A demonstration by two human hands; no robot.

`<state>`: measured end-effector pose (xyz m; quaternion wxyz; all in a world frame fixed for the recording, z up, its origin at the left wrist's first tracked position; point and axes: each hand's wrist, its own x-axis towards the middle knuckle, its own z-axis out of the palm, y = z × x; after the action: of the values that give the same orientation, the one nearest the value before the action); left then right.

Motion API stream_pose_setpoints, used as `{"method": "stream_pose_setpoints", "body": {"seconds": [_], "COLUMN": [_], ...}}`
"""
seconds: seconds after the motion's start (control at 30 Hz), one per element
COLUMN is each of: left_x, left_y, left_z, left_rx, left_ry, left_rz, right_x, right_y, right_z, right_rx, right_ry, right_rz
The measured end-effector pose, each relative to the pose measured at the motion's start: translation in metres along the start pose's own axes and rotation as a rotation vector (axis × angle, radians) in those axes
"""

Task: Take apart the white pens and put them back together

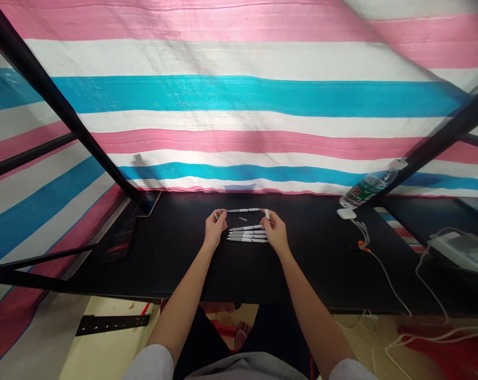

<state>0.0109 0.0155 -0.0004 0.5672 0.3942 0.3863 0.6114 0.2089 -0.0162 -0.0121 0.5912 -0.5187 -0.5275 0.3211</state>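
Observation:
Several white pens (247, 234) lie side by side on the black table (175, 264), between my two hands. My left hand (215, 227) is closed in a pinch on a small metal part near the tip end of a further pen (244, 210). That pen lies just beyond the row. My right hand (274, 229) is closed with a small white piece, perhaps a cap, at its fingertips by the pen's other end. A tiny loose part (242, 218) lies on the table under that pen.
A phone (147, 203) and a dark flat device (121, 240) lie at the table's left. A water bottle (367, 187), a white charger (346, 214) and cables (381, 264) are on the right. Black frame bars cross both sides; a striped tarp hangs behind.

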Motion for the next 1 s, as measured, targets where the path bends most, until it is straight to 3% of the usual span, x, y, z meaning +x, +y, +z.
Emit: {"method": "stream_pose_setpoints", "body": {"seconds": [0.17, 0.3, 0.4, 0.6, 0.83, 1.0], "left_x": [-0.002, -0.006, -0.008, -0.009, -0.008, -0.003], "left_y": [-0.002, -0.002, -0.001, 0.001, 0.000, -0.003], "left_z": [0.001, 0.001, 0.000, 0.000, 0.002, 0.001], "left_rx": [0.050, 0.188, 0.317, 0.397, 0.260, 0.077], "left_ry": [-0.091, -0.192, -0.232, -0.235, -0.205, -0.098], "left_rz": [-0.018, -0.015, 0.016, 0.018, -0.005, -0.043], "right_x": [-0.009, -0.013, -0.014, -0.012, -0.011, -0.012], "right_y": [-0.010, -0.013, -0.009, -0.003, -0.004, -0.004], "right_z": [0.007, 0.013, 0.016, 0.014, 0.013, 0.014], "right_rx": [-0.271, -0.350, -0.357, -0.387, -0.403, -0.413], "right_ry": [-0.030, -0.152, -0.211, -0.188, -0.178, -0.166], "right_rz": [-0.272, -0.384, -0.398, -0.439, -0.439, -0.422]}}
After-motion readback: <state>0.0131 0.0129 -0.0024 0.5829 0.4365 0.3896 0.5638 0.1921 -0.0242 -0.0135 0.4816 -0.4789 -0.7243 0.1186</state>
